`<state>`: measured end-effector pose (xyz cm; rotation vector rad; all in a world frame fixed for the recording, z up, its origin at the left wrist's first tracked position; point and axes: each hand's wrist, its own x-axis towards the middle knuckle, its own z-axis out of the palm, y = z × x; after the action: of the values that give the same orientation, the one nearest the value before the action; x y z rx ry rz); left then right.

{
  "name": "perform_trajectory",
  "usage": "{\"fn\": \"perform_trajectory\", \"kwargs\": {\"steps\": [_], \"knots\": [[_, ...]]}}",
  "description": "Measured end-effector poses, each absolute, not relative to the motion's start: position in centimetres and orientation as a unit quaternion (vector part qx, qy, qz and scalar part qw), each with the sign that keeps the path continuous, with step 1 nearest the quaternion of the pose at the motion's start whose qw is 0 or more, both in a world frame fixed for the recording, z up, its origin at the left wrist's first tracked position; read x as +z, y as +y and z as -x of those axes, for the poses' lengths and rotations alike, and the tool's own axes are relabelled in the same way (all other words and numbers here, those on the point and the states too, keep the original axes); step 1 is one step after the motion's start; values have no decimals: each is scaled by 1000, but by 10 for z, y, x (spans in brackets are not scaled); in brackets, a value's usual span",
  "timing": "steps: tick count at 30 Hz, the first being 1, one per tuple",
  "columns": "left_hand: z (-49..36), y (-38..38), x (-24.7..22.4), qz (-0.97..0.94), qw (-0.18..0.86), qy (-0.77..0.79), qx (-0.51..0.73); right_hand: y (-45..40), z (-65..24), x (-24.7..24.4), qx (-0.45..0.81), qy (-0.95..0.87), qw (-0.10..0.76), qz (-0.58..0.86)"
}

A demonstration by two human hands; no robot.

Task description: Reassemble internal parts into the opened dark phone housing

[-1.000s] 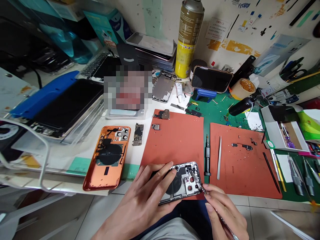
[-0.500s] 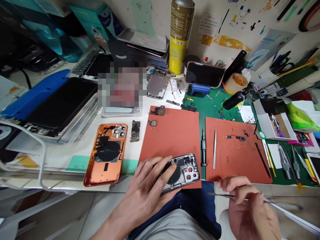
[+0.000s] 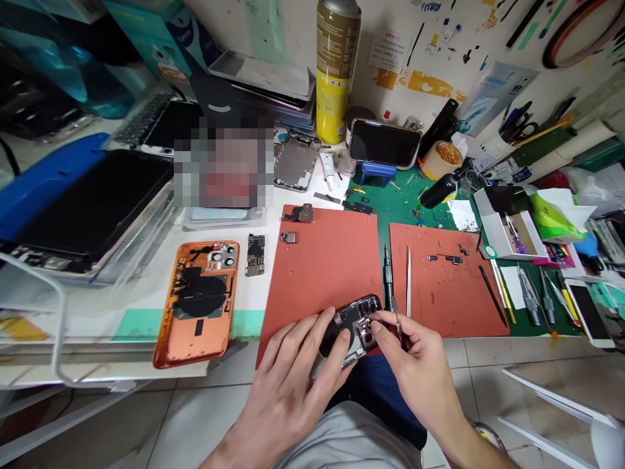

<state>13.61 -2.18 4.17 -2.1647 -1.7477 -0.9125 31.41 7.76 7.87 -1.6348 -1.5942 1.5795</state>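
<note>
My left hand (image 3: 297,365) lies over a dark phone housing (image 3: 349,345), fingers on its inside and thumb side beneath, gripping it at the front edge of the red mat. The housing is tilted, its camera openings towards the right. My right hand (image 3: 415,352) is at those openings, thumb and index finger pinched at the camera area; whatever is between the fingertips is too small to make out. A thin metal tool (image 3: 400,327) is tucked among the right fingers, mostly hidden. To the left lies an orange phone back housing (image 3: 208,339), with a logic board (image 3: 255,254) beside it.
Camera modules (image 3: 300,213) lie on the left red mat (image 3: 332,260). A screwdriver (image 3: 387,277) lies between the mats, and tweezers (image 3: 409,280) on the right red mat (image 3: 454,299). Behind stand a spray can (image 3: 336,78) and a propped phone (image 3: 385,143).
My right hand has come from the lower right to the housing's camera area, the metal tool now tucked in its fingers. My left hand keeps hold of the housing. The view has shifted right.
</note>
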Motion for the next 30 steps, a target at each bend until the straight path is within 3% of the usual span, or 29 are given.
{"fn": "perform_trajectory", "kwargs": {"steps": [12,30], "knots": [[-136,-23,40,744,118,-585,-302,81,-308,76,611,-525,204,556],[-137,-22,39,727,99,-601,-316,58,-321,58,516,-605,286,534]]}}
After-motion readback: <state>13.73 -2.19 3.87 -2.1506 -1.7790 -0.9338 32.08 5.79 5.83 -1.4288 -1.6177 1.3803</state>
